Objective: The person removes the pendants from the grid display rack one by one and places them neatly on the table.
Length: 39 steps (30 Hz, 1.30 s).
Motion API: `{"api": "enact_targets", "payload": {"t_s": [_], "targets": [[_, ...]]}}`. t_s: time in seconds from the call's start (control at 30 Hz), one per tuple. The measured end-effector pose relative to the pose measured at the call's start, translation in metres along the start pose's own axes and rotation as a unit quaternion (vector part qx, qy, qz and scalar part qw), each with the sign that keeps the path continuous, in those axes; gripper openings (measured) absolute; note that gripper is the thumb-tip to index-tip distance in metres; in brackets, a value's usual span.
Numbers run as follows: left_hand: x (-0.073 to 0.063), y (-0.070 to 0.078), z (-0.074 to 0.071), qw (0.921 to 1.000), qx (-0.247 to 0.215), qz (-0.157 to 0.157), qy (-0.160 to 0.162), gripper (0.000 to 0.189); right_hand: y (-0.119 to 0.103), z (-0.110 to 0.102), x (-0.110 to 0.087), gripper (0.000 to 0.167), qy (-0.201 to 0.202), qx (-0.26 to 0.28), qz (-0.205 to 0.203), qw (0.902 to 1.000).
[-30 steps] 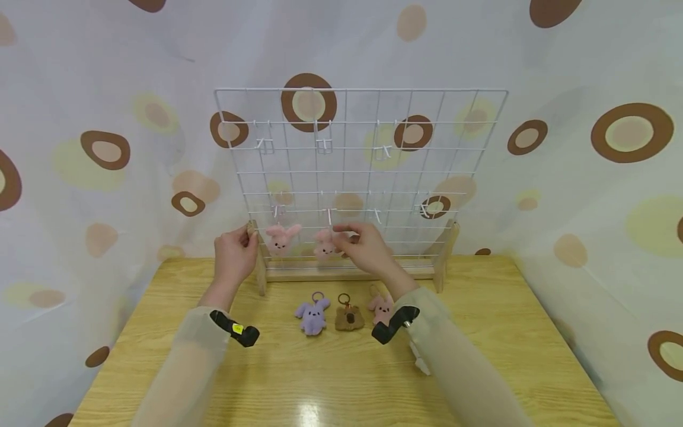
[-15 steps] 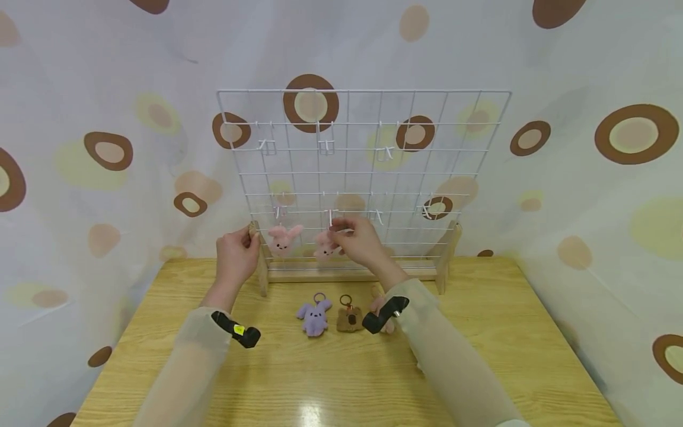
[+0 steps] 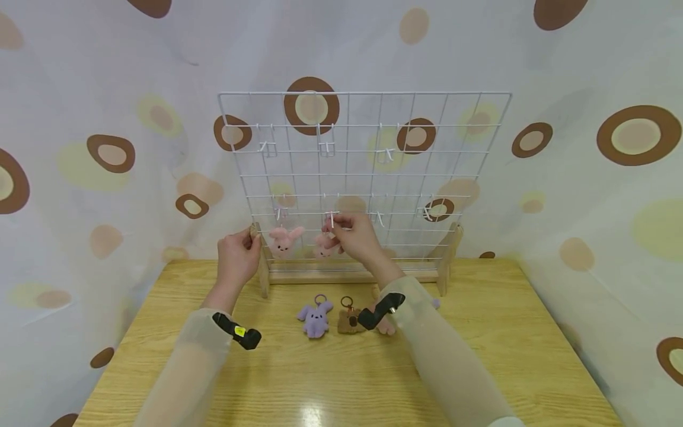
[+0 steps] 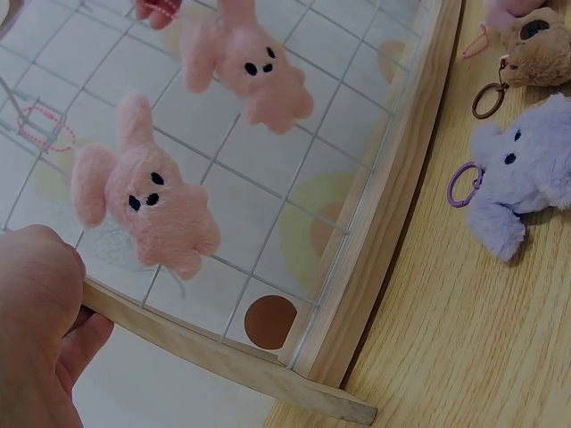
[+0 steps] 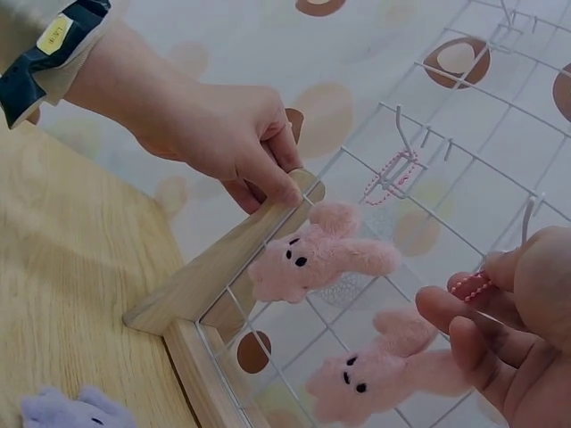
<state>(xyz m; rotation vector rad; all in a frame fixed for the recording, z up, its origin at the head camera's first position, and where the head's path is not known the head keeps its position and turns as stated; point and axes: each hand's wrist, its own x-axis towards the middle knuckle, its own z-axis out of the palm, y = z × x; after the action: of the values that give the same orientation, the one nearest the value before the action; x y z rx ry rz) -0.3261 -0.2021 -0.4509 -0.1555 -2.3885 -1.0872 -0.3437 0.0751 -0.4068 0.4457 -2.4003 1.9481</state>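
My left hand [image 3: 237,256] grips the top of the wooden end post [image 4: 223,361] of a white wire grid rack [image 3: 363,93]. With thumb and fingertips my right hand [image 3: 357,240] pinches the pink bead chain [image 5: 470,285] of a plush bunny keychain [image 5: 357,388]. The fingertips are right by a white hook [image 5: 528,218] in the lower row, and the bunny dangles in front of the grid. To its left, a matching pink bunny [image 4: 156,205] hangs by its bead chain from the leftmost lower hook [image 5: 403,129].
On the wooden table [image 3: 277,379] before the rack lie a purple plush keychain [image 3: 316,320], a brown bear-like one [image 3: 348,322] and another pink one [image 3: 385,325], partly covered by the right forearm. More white hooks [image 3: 385,155] stick out higher up and to the right.
My right hand has risen slightly and shifted left, bringing the chain up to the hook; the bunny moves a little with it. My left hand keeps its grip on the post.
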Motion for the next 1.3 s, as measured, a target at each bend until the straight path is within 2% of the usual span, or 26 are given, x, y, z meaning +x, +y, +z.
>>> {"api": "enact_targets", "payload": {"t_s": [0.23, 0.5, 0.93, 1.3], "targets": [[0.000, -0.001, 0.001, 1.0000, 0.001, 0.000, 0.000, 0.024, -0.003, -0.003, -0.005, 0.025, 0.000, 0.007, 0.003, 1.0000], [-0.001, 0.001, 0.001, 1.0000, 0.003, -0.005, -0.002, 0.024, -0.010, -0.007, -0.016, 0.020, -0.031, -0.022, -0.028, 0.9989], [-0.001, 0.002, 0.001, 0.9996, 0.000, -0.022, -0.016, 0.027, -0.029, -0.014, -0.035, 0.026, -0.062, -0.018, -0.005, 0.9979], [-0.002, 0.003, 0.000, 0.9997, 0.001, -0.019, -0.014, 0.028, -0.037, -0.020, -0.051, 0.020, -0.076, -0.029, -0.038, 0.9959]]}}
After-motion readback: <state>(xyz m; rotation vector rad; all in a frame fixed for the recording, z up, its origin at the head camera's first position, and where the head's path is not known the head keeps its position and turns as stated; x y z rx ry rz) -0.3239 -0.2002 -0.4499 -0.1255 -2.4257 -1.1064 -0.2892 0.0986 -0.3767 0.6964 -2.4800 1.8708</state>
